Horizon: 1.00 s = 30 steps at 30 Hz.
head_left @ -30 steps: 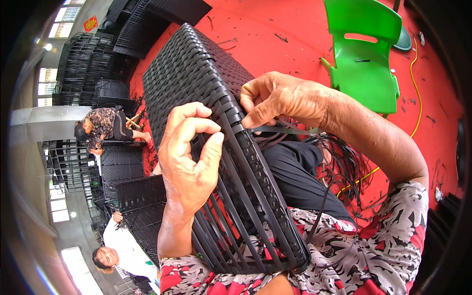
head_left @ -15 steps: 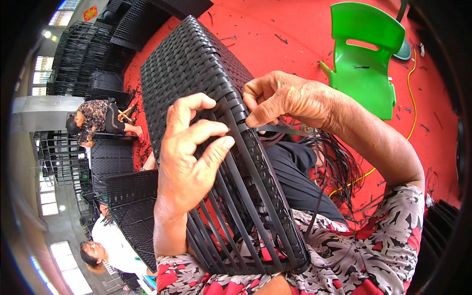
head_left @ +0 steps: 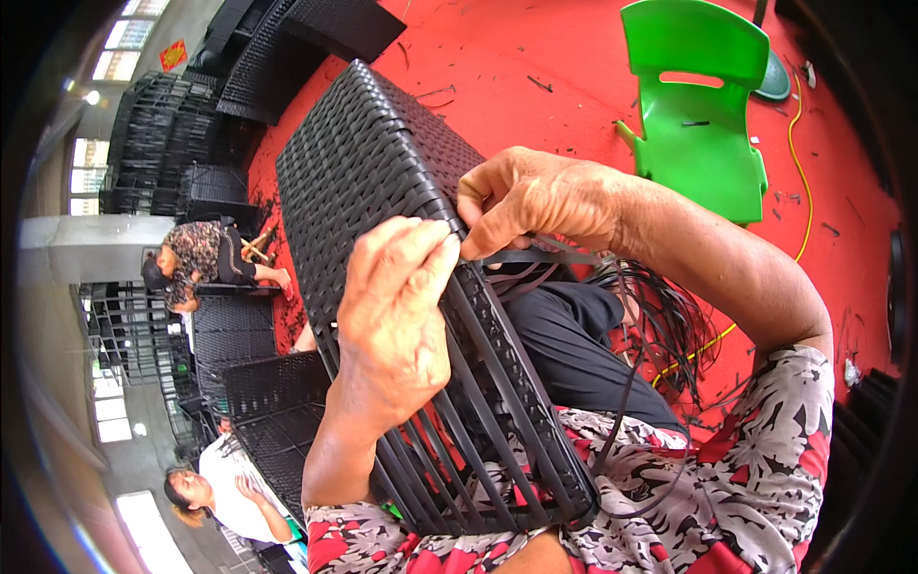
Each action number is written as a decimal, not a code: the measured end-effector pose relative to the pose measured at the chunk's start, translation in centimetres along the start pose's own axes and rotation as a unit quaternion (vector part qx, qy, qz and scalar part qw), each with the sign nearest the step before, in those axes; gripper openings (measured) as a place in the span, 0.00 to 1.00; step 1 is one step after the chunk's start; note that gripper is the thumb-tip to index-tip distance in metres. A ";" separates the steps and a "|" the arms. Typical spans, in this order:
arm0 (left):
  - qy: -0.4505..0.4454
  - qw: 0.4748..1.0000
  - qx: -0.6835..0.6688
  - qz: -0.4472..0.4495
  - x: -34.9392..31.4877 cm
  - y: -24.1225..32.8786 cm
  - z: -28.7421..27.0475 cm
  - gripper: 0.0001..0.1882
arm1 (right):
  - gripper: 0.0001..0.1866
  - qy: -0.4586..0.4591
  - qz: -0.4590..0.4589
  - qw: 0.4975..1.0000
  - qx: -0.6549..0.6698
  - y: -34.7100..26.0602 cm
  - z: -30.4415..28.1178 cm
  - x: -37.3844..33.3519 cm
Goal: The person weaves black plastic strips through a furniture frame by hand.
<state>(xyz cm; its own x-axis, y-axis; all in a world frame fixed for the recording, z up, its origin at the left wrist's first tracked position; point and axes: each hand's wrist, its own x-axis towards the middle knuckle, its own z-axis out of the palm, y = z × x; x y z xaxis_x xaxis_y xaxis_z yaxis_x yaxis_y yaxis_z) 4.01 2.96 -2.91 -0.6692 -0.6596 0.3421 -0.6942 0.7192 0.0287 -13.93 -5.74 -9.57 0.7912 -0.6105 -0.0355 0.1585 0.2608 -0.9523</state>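
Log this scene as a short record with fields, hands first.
Left hand: fingertips and thumb together at the workpiece's edge; grip hidden
Right hand: thumb and fingers bent at that edge, beside the left fingertips; grip hidden
Workpiece: black box-shaped wicker piece, closely woven at its far part, bare slats nearer the wearer
Loose material: tangle of dark strands right of the workpiece
Seat: green plastic chair, dark scrap on it
Floor: red, littered with scraps; yellow cable
Others: two people, picture left
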 end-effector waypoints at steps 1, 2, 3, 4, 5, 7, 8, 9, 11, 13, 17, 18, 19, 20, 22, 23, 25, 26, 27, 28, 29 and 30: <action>-0.006 1.000 0.028 0.012 -0.2 0.3 0.1 0.26 | 0.10 0.003 0.004 1.000 -0.008 -0.2 0.1 0.0; -0.020 0.999 0.046 0.017 -0.4 0.6 0.1 0.26 | 0.10 0.007 0.008 1.000 -0.015 -0.3 0.1 -0.2; -0.030 0.998 0.048 0.027 -0.4 0.4 0.0 0.26 | 0.10 -0.010 -0.002 1.000 0.004 0.6 -0.3 0.4; -0.041 0.997 0.050 0.037 -0.2 0.2 -0.2 0.26 | 0.10 -0.011 -0.011 1.000 0.004 0.7 -0.4 0.3; -0.043 0.997 0.052 0.040 -0.3 0.1 -0.2 0.25 | 0.10 -0.017 -0.018 1.000 0.003 0.7 -0.4 0.3; -0.048 0.996 0.056 0.043 -0.4 0.1 -0.2 0.25 | 0.11 -0.033 -0.043 0.998 -0.004 1.0 -0.8 0.2; -0.045 0.996 0.057 0.043 -0.4 0.1 -0.1 0.25 | 0.12 -0.017 -0.059 0.998 -0.017 1.0 -1.0 -0.3; -0.043 0.997 0.058 0.041 -0.4 0.1 0.1 0.25 | 0.13 -0.002 -0.074 0.997 -0.030 0.7 -1.1 -0.9; -0.036 0.997 0.062 0.038 -0.6 0.1 0.4 0.25 | 0.18 0.072 -0.132 0.982 -0.115 1.4 -1.4 -1.8; -0.028 0.997 0.068 0.034 -0.8 0.0 0.6 0.24 | 0.14 0.283 -0.279 0.865 -0.308 2.3 -0.8 -2.7; -0.025 0.997 0.065 0.027 -1.1 -0.1 0.8 0.24 | 0.08 0.361 -0.345 0.800 -0.333 5.1 2.0 -3.4; -0.017 0.998 0.060 0.021 -1.1 0.0 0.8 0.24 | 0.08 0.363 -0.351 0.791 -0.345 5.8 2.8 -3.4; -0.009 0.998 0.055 0.014 -1.1 0.2 0.9 0.24 | 0.07 0.364 -0.354 0.785 -0.355 6.4 3.4 -3.3; 0.000 0.999 0.050 0.007 -1.2 0.3 0.9 0.24 | 0.08 0.381 -0.366 0.768 -0.362 7.0 4.1 -3.2; -0.009 0.998 0.064 0.010 -1.0 0.6 0.7 0.23 | 0.09 0.407 -0.375 0.759 -0.344 7.6 4.9 -2.9; -0.019 0.998 0.066 0.015 -0.8 0.6 0.6 0.24 | 0.08 0.414 -0.386 0.768 -0.300 8.0 5.1 -2.5; -0.032 0.997 0.069 0.020 -0.7 0.5 0.6 0.24 | 0.08 0.419 -0.369 0.807 -0.189 8.7 5.6 -1.9; -0.024 0.997 0.069 0.018 -0.8 0.4 0.6 0.25 | 0.08 0.418 -0.353 0.825 -0.139 8.8 5.9 -1.7; -0.015 0.997 0.067 0.015 -0.9 0.4 0.8 0.25 | 0.08 0.439 -0.378 0.794 -0.185 8.9 6.0 -1.7; -0.006 0.998 0.066 0.013 -1.0 0.3 0.9 0.25 | 0.09 0.458 -0.401 0.759 -0.231 9.0 6.0 -1.7; 0.001 0.998 0.068 0.006 -1.0 0.4 0.9 0.25 | 0.11 0.460 -0.403 0.727 -0.311 8.3 6.0 -2.3; 0.008 0.998 0.069 0.000 -1.1 0.5 0.9 0.25 | 0.09 0.455 -0.398 0.725 -0.329 8.1 6.0 -2.5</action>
<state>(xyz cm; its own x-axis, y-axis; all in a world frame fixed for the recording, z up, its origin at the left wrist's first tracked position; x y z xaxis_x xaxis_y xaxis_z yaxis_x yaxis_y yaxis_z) 4.13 3.84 -4.08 -0.6653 -0.6560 0.3564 -0.7253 0.6812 -0.1001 -11.03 2.38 -15.34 -0.1613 -0.6907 0.7050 -0.2022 -0.6760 -0.7086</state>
